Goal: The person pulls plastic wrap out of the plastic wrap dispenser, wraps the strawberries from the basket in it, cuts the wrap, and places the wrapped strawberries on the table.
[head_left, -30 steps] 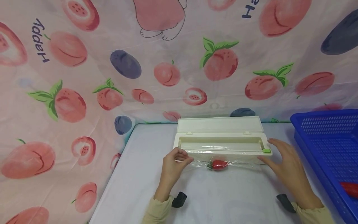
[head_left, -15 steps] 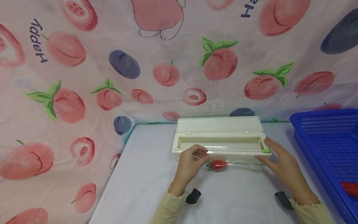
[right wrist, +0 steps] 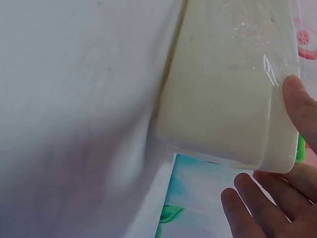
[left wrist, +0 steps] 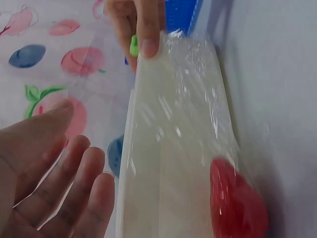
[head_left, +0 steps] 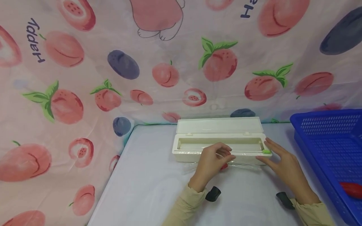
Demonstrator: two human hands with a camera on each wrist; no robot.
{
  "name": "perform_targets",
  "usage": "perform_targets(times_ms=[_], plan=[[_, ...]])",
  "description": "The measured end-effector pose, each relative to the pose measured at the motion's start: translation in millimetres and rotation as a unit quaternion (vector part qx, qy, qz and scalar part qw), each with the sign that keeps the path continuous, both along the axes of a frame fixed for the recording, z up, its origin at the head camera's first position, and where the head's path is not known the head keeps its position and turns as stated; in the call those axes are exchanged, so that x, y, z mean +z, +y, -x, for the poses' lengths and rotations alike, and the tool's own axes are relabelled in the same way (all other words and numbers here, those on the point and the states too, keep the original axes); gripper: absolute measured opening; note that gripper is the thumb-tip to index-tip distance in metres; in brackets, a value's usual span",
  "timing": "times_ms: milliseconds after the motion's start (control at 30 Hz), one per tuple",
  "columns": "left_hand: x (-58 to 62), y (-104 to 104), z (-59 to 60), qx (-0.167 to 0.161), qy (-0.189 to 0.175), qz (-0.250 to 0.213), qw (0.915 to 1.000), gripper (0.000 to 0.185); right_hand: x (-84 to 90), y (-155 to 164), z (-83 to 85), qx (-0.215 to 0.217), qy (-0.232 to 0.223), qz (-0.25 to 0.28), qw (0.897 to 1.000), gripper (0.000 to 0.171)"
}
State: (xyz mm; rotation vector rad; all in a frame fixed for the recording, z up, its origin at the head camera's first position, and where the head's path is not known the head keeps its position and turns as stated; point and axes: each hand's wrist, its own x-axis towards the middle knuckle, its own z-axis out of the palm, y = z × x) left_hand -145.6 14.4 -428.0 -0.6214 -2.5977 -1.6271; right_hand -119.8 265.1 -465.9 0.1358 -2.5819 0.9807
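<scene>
White table (head_left: 158, 188); cream wrap dispenser (head_left: 195, 155) open at its far side. Right hand (head_left: 282, 163), fingers relaxed, steadies its right end. Left hand (head_left: 212, 160), released, hovers over the film-covered strawberry (left wrist: 237, 203) just before it. Keep film taut; brace box.

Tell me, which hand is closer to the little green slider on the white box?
The right hand. Its fingers lie at the box's right end, right beside the green slider. The left hand is further along, by the middle of the white box, over the red strawberry.
</scene>
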Motion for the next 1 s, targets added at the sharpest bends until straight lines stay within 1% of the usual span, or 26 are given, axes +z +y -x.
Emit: perform_targets(times_ms=[133,333,433,600,667,767,1000], plan=[[0.9,16.5,2.5,-0.018,0.021,0.018,0.9994,0.021,0.6,-0.2,1.4,-0.001,0.007,-0.001,1.0,0.072],[-0.3,39.5,4.6,-0.037,0.064,0.079,0.9941,0.02,0.4,0.7,1.4,-0.001,0.002,-0.003,1.0,0.071],[-1.4,50.0,7.0,-0.04,0.091,0.107,0.9893,0.02,-1.1,2.1,0.8,0.0,0.003,-0.007,1.0,0.071],[-2.1,67.0,12.0,-0.032,0.133,0.156,0.9784,0.022,-3.5,4.8,0.9,0.002,0.027,-0.016,1.0,0.068],[-2.2,73.0,13.7,-0.03,0.139,0.172,0.9748,0.023,-3.7,5.8,1.1,0.003,0.029,-0.015,0.999,0.066],[-3.1,80.3,15.9,-0.03,0.139,0.191,0.9713,0.024,-3.6,6.6,1.5,0.003,0.024,-0.012,1.0,0.065],[-6.8,91.8,20.5,-0.038,0.154,0.217,0.9631,0.026,-4.6,6.9,1.4,0.003,0.024,-0.017,1.0,0.065]])
